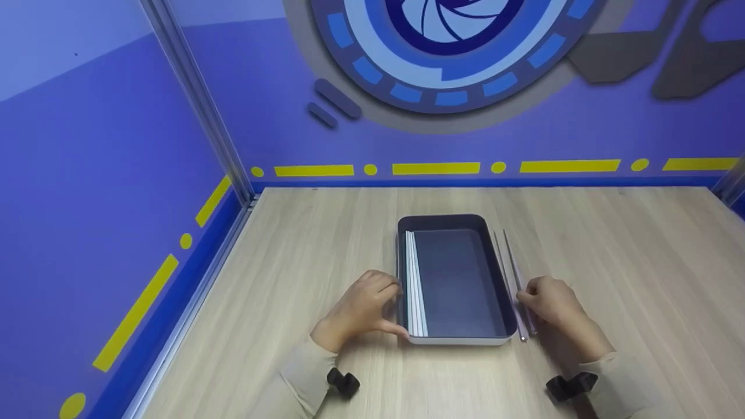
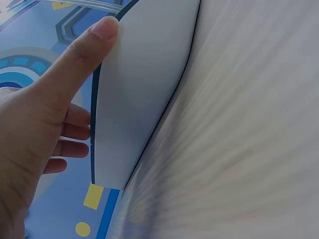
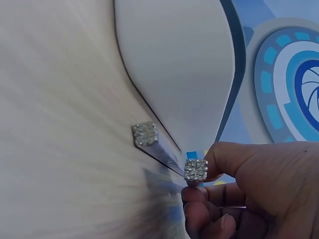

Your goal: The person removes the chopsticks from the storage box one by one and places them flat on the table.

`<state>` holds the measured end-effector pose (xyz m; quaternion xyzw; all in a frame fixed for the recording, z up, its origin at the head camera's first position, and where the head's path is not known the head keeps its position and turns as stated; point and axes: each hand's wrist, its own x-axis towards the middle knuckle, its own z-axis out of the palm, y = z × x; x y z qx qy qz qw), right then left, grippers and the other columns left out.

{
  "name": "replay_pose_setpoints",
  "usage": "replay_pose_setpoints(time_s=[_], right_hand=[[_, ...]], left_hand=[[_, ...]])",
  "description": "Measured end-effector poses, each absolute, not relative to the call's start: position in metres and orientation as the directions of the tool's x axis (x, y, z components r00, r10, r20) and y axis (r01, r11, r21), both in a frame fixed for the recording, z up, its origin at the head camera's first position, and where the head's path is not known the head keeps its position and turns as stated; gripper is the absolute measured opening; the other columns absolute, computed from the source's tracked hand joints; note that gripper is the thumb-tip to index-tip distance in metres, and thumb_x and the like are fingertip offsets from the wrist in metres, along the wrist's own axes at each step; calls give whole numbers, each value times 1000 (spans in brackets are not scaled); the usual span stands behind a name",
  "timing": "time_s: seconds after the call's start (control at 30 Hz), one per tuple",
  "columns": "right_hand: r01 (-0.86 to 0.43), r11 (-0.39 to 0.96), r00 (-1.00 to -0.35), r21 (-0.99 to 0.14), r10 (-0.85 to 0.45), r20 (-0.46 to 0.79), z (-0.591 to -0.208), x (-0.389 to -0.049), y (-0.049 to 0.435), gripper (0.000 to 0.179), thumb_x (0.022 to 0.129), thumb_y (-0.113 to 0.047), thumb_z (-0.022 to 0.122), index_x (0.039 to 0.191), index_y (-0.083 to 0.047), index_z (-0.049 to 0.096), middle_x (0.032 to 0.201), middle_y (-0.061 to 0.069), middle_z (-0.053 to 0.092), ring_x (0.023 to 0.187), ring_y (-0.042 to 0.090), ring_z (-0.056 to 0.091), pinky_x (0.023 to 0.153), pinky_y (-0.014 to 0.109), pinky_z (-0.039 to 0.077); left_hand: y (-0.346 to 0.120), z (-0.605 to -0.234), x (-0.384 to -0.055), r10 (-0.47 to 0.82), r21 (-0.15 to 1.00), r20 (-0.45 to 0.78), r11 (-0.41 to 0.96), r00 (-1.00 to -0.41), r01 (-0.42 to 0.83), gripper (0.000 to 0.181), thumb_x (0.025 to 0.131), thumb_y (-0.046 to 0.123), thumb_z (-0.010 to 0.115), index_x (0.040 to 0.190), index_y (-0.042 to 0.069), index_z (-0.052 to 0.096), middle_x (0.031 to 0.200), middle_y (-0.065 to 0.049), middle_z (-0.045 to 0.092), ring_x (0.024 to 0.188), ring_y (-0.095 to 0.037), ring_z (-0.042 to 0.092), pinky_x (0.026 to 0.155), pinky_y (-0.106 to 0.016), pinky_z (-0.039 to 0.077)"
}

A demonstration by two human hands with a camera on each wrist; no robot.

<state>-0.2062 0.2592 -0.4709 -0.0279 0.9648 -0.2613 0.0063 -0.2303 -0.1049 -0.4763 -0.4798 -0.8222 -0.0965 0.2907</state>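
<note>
A dark rectangular tray (image 1: 465, 279) with pale outer walls sits on the table. Several white chopsticks (image 1: 415, 285) lie lengthwise along its left inner side. My left hand (image 1: 366, 305) holds the tray at the near left corner, with the thumb at the rim and the fingers along the left wall. To the right of the tray, my right hand (image 1: 553, 299) pinches a metal chopstick (image 3: 196, 170) with a glittering square end between thumb and fingers. A second metal chopstick (image 3: 146, 134) lies on the table between it and the tray wall.
The wooden tabletop (image 1: 640, 262) runs back to a blue printed wall (image 1: 442, 145). Another blue panel (image 1: 116, 233) with a metal frame edge (image 1: 195, 81) stands at the left. A small black device (image 1: 343, 383) sits on each wrist.
</note>
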Motion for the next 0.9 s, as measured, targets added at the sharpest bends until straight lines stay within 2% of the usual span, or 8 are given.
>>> replay_pose_setpoints(time_s=[0.37, 0.6, 0.9], right_hand=[[-1, 885, -997, -466, -35, -65, -473, -205, 260, 24, 83, -24, 61, 66, -8, 56, 53, -1, 52, 46, 13, 49, 47, 28, 37], [-14, 896, -998, -444, -41, -51, -472, -204, 259, 25, 83, -23, 62, 66, -8, 54, 58, 0, 50, 53, 16, 46, 49, 29, 34], [-12, 898, -998, -439, -40, -54, -473, -204, 258, 24, 84, -22, 61, 66, -8, 52, 58, 0, 49, 54, 17, 45, 49, 28, 34]], left_hand=[[-104, -476, -231, 737, -122, 572, 511, -361, 851, 74, 52, 72, 75, 91, 10, 63, 96, 1, 65, 93, -16, 61, 91, -28, 48], [-105, -475, -229, 735, -112, 569, 512, -368, 851, 74, 52, 72, 74, 91, 10, 64, 97, 0, 66, 94, -16, 61, 92, -28, 48], [-105, -475, -229, 738, -111, 562, 515, -373, 850, 75, 52, 72, 74, 92, 10, 64, 98, 0, 66, 94, -16, 61, 92, -28, 47]])
